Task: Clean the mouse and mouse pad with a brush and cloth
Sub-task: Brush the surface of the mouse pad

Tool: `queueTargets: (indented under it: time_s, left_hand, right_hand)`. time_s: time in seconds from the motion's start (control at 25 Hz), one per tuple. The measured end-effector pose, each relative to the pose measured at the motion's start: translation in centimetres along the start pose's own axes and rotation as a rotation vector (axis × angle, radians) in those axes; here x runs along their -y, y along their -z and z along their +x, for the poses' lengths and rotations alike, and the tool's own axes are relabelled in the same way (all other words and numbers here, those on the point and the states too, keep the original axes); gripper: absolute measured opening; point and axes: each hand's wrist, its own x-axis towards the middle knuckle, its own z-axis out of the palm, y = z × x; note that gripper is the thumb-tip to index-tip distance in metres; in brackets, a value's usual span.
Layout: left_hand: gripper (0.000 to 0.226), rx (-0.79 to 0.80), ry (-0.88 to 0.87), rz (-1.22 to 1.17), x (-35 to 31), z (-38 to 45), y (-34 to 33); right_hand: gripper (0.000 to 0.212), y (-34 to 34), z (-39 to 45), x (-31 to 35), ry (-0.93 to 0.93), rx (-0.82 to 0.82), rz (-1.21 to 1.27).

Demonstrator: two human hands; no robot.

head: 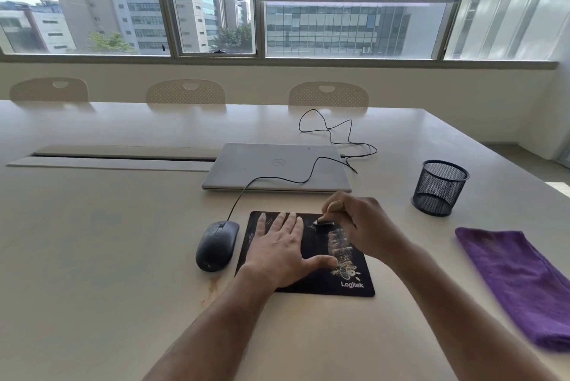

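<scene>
A black mouse pad [354,275] lies on the table in front of me, with pale dust streaks across its right half. My left hand [283,248] rests flat on the pad with fingers spread. My right hand [364,226] grips a small wooden-handled brush [327,218], whose bristles touch the pad near its far edge. A dark wired mouse [216,245] sits on the table just left of the pad. A folded purple cloth [518,282] lies at the right.
A closed silver laptop [277,167] lies behind the pad, with the mouse cable [277,178] across its lid. A black mesh pen cup [439,187] stands at the right. A cable slot [123,158] runs across the table's left. Chairs [185,92] line the far side.
</scene>
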Motion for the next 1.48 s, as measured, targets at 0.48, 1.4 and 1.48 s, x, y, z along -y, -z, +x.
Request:
queueTargets:
  time_s: [0.48,1.4,1.48]
  left_hand:
    - [0.123,0.019,0.010,0.003,-0.3,0.1,-0.3]
    - [0.133,0.003,-0.001,-0.039,-0.2,0.0,-0.3]
    - [0.132,0.008,0.001,-0.041,-0.2,-0.1,-0.3]
  right_hand:
    - [0.009,0.5,0.5,0.3,-0.086,-0.058,0.100]
    - [0.010,1.6,1.0,2.3,-0.378,-0.340,0.149]
    - [0.007,0.7,1.3,1.9,-0.429,-0.405,0.079]
